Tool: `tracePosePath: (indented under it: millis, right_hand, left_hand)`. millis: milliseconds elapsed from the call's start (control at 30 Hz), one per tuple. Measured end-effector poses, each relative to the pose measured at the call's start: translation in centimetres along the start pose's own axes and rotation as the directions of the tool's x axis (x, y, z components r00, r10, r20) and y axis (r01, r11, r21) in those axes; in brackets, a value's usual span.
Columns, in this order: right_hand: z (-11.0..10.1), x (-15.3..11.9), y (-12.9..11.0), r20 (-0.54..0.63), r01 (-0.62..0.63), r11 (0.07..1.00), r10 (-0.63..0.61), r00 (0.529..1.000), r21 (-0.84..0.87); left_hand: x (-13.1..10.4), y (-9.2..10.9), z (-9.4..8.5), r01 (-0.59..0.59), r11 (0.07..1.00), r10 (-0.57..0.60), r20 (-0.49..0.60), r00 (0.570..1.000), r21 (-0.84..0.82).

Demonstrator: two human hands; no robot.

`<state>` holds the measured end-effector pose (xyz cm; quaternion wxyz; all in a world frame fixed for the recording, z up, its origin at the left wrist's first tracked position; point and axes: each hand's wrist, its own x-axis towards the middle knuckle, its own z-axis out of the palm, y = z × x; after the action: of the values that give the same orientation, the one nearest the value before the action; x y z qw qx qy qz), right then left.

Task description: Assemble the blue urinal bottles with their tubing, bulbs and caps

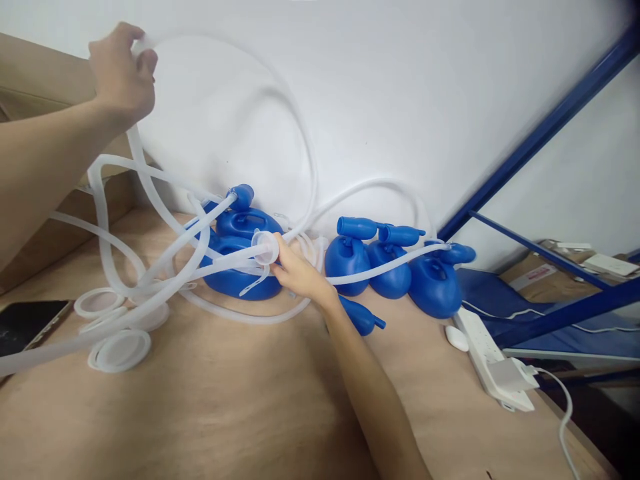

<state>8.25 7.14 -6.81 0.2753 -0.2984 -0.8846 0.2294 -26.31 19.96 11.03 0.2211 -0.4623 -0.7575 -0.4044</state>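
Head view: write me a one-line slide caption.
Left hand holding pale tubing high, right hand grasping more tubing low, among blue handled bottles on a tabletop.

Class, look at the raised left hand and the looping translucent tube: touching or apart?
Touching. The head view shows the left hand curled around the translucent tube, which emerges between thumb and fingers.

A person's left forearm point(47, 157) and right forearm point(373, 377), both slender, were bare as far as they showed; the left hand point(120, 73) and right hand point(303, 272) were bare too.
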Motion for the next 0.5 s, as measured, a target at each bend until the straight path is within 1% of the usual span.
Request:
tracePosePath:
  millis: [67,133,200,267,333,400,500]
  right_hand:
    - [0.1,0.1,-0.5,-0.043,0.020,0.999,-0.021,0.999,-0.036]
    - [0.4,0.2,-0.9,-0.042,0.043,0.996,-0.046,0.998,-0.073]
    - [0.7,0.2,-1.1,0.025,0.083,0.994,-0.081,0.996,-0.077]
    - [1.0,0.1,-1.2,0.088,0.116,0.991,-0.110,0.990,-0.060]
    - [1.4,0.1,-1.3,0.089,0.127,0.990,-0.122,0.989,-0.064]
    - [1.6,0.1,-1.3,0.064,0.116,0.985,-0.109,0.992,-0.127]
    - [1.6,0.1,-1.4,0.113,0.076,0.964,-0.049,0.992,-0.254]
  left_hand:
    - [-0.2,0.1,0.4,-0.023,0.995,0.032,0.082,0.996,-0.102]
    - [-0.4,0.3,0.8,0.013,0.986,0.012,0.146,0.989,-0.168]
    - [-0.7,0.5,1.0,0.043,0.974,0.001,0.196,0.981,-0.221]
    - [-0.9,0.5,1.1,0.035,0.963,0.026,0.224,0.974,-0.265]
    - [-1.0,0.5,1.1,-0.009,0.955,0.076,0.216,0.973,-0.296]
    - [-1.2,0.3,1.0,-0.082,0.947,0.142,0.177,0.974,-0.310]
    - [-1.5,-0.1,0.6,-0.202,0.933,0.247,0.120,0.962,-0.299]
